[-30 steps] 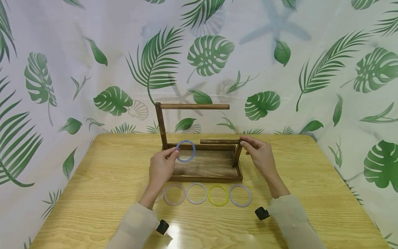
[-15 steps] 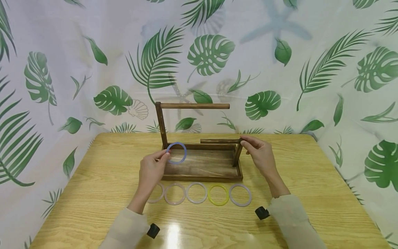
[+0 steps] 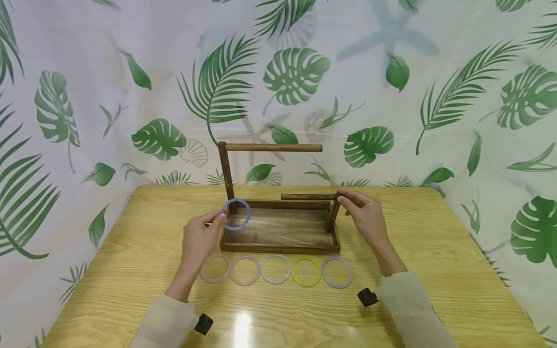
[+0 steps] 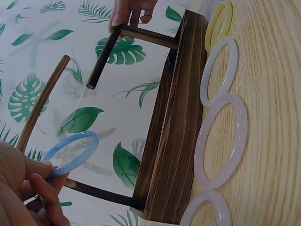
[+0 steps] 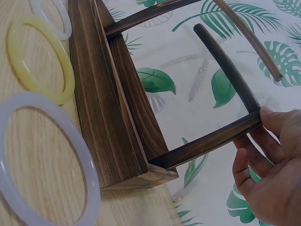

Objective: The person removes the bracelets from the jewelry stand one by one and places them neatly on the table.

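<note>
My left hand (image 3: 197, 241) pinches a translucent blue bangle (image 4: 70, 167) between thumb and fingers. It holds the bangle upright over the left end of a dark wooden bracelet stand (image 3: 278, 249). The stand has a shallow tray base, a tall left post with an upper bar (image 3: 274, 147), and a short right post with a lower bar (image 3: 309, 196). Nothing hangs on either bar. At the top of the short post, my right hand (image 3: 365, 215) grips the wood with thumb and fingertips, as the right wrist view also shows.
In front of the stand, several bangles lie flat in a row, among them a yellow bangle (image 3: 306, 285), a pink bangle (image 4: 200, 155) and a pale lavender bangle (image 5: 91, 174). The wooden table (image 3: 130, 270) meets a leaf-print cloth (image 3: 304, 116) behind.
My left hand has moved left with the blue bangle, from over the tray's middle-left to near the tall post. My right hand has stayed on the short post.
</note>
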Demonstrator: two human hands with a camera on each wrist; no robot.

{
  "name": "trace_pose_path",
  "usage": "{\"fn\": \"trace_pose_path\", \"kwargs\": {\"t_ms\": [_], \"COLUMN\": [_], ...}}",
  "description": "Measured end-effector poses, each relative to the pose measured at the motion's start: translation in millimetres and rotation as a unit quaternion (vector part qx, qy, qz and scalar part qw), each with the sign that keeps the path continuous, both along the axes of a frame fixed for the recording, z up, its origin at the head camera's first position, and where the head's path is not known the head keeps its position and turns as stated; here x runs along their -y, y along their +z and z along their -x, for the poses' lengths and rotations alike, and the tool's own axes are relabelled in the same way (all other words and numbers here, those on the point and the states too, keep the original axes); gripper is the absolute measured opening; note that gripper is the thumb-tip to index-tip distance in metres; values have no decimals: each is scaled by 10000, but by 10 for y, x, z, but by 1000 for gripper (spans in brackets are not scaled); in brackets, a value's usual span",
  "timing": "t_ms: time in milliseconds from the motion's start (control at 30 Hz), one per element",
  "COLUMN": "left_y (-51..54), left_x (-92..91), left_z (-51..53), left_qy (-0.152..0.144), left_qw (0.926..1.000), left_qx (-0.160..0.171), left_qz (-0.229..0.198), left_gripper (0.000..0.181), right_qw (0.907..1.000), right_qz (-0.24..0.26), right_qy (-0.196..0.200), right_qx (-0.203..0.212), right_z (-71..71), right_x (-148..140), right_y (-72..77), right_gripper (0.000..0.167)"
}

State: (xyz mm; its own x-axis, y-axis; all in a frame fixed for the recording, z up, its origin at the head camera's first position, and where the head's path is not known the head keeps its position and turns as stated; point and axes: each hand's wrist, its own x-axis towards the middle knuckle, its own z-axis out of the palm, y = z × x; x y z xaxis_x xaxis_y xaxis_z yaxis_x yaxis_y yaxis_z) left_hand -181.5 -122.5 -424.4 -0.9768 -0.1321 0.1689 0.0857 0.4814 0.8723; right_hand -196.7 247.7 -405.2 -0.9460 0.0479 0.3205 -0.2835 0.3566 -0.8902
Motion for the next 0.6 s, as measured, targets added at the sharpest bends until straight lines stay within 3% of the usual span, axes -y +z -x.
{"fn": "trace_pose_path", "kwargs": {"t_ms": [600], "left_y": [54], "left_x": [261], "left_z": [-49], "left_qy": [131], "left_qw": [9997], "left_qx": [190], "left_qz": [-32], "left_gripper": [28], "right_qw": [10000], "right_qz": [-58], "right_qy": [28], "right_qx": [-31], "right_z": [-2], "right_x": [-2], "right_y": [1], "right_gripper": [29]}}
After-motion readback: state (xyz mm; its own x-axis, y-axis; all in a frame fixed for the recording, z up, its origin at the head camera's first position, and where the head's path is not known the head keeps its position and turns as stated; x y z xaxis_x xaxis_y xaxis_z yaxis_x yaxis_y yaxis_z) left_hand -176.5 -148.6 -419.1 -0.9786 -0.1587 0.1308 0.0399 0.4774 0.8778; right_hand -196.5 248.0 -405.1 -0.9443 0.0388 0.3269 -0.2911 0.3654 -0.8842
